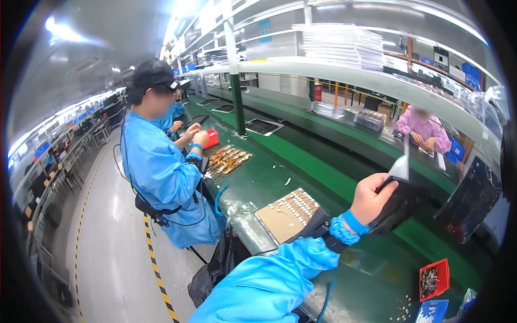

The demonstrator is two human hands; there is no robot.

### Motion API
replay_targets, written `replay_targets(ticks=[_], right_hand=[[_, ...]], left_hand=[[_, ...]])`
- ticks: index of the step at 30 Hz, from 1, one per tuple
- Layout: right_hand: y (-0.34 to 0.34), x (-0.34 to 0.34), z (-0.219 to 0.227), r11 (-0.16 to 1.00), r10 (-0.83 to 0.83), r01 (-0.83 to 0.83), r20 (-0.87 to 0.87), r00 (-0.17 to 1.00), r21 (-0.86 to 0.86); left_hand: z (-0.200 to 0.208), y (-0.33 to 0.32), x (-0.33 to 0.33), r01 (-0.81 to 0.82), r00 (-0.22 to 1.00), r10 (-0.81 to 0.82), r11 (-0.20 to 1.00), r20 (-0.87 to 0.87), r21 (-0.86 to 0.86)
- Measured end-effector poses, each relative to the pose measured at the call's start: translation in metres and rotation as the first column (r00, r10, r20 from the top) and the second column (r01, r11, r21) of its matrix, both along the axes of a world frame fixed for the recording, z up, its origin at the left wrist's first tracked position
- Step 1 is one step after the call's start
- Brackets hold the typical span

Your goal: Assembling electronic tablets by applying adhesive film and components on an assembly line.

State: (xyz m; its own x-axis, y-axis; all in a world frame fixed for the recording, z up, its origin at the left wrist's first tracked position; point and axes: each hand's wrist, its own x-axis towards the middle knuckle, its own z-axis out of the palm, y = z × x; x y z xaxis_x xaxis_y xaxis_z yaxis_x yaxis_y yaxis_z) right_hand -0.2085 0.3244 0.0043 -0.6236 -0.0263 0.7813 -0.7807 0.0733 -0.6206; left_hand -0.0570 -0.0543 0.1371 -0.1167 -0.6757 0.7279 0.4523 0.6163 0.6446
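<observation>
My left hand (371, 199) reaches out over the green bench (361, 264), its fingers closed on a dark, flat, tray-like piece (404, 207) blurred by motion. A whitish sheet (400, 168) stands up from the top of that piece, by my fingertips. A blue band and a dark strap circle the wrist below my blue sleeve (269, 280). Left of the forearm lies a tan board (283, 220) with rows of small pale parts, its right edge behind a dark grey block. My right hand is out of sight.
A co-worker in a blue smock (161, 177) sits left, beside orange-brown strips (229, 160). A red bin (442, 274) of small metal parts and a blue tray (432, 311) stand at lower right. A post (235, 91) and overhead shelf (344, 67) border the belt. Someone in pink (423, 129) works across it.
</observation>
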Motion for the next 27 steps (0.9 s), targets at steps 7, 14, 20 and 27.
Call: replay_targets(ticks=[7,14,20,27], right_hand=[[-0.006,0.019,0.006,0.993,0.122,-0.122,0.059,0.991,-0.003],[0.007,0.034,0.018,0.994,0.087,-0.096,0.144,0.986,0.055],[-0.028,0.082,0.033,0.930,0.265,-0.365,0.596,0.758,0.050],[-0.073,0.095,-0.005,0.536,0.214,-0.659,0.671,0.710,0.527]], left_hand=[[0.030,0.022,0.090,0.583,0.731,-0.538,0.812,0.421,0.024],[-0.032,0.034,0.020,0.770,0.195,-0.779,0.498,0.595,0.399],[-0.143,0.064,-0.053,0.685,0.157,-0.438,0.694,0.885,0.222],[-0.167,0.085,-0.068,0.558,0.236,-0.095,0.828,0.967,-0.054]])
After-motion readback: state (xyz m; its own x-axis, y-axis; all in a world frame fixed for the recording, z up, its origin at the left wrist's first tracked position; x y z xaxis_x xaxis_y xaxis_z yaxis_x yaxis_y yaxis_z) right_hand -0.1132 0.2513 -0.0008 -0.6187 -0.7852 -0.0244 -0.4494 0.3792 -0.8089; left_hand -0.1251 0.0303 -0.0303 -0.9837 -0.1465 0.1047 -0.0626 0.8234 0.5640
